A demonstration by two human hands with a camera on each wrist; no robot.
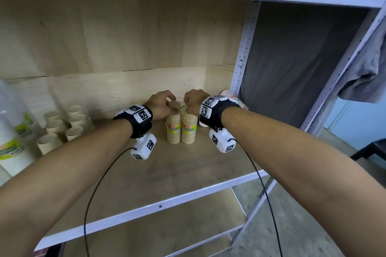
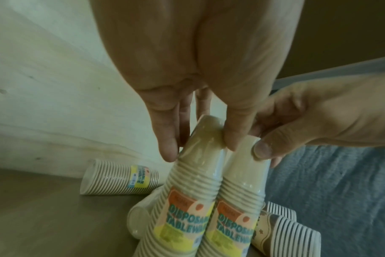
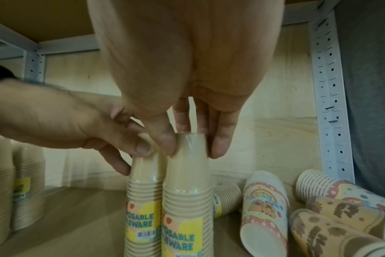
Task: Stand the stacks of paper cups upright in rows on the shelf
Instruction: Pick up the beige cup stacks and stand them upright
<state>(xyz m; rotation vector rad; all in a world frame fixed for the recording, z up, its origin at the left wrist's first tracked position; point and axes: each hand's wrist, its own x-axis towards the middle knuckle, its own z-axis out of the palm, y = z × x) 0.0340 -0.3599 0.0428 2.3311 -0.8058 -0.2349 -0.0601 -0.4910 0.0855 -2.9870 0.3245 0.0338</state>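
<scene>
Two wrapped beige cup stacks stand upright side by side in the middle of the wooden shelf (image 1: 167,173). My left hand (image 1: 161,103) pinches the top of the left stack (image 1: 173,129); in the left wrist view the left hand (image 2: 200,147) has thumb and fingers curled round that stack (image 2: 193,184). My right hand (image 1: 193,101) grips the top of the right stack (image 1: 189,131). The right wrist view shows the right hand (image 3: 190,147) round the top cup of the right stack (image 3: 187,200), with the left hand (image 3: 77,125) beside it on the left stack (image 3: 143,187).
Rows of upright beige stacks (image 1: 60,126) stand at the shelf's left, with larger wrapped stacks (image 1: 12,135) at the far left. Several patterned stacks (image 3: 264,208) lie on their sides at the right by the metal post (image 1: 244,48). One beige stack (image 2: 119,179) lies behind.
</scene>
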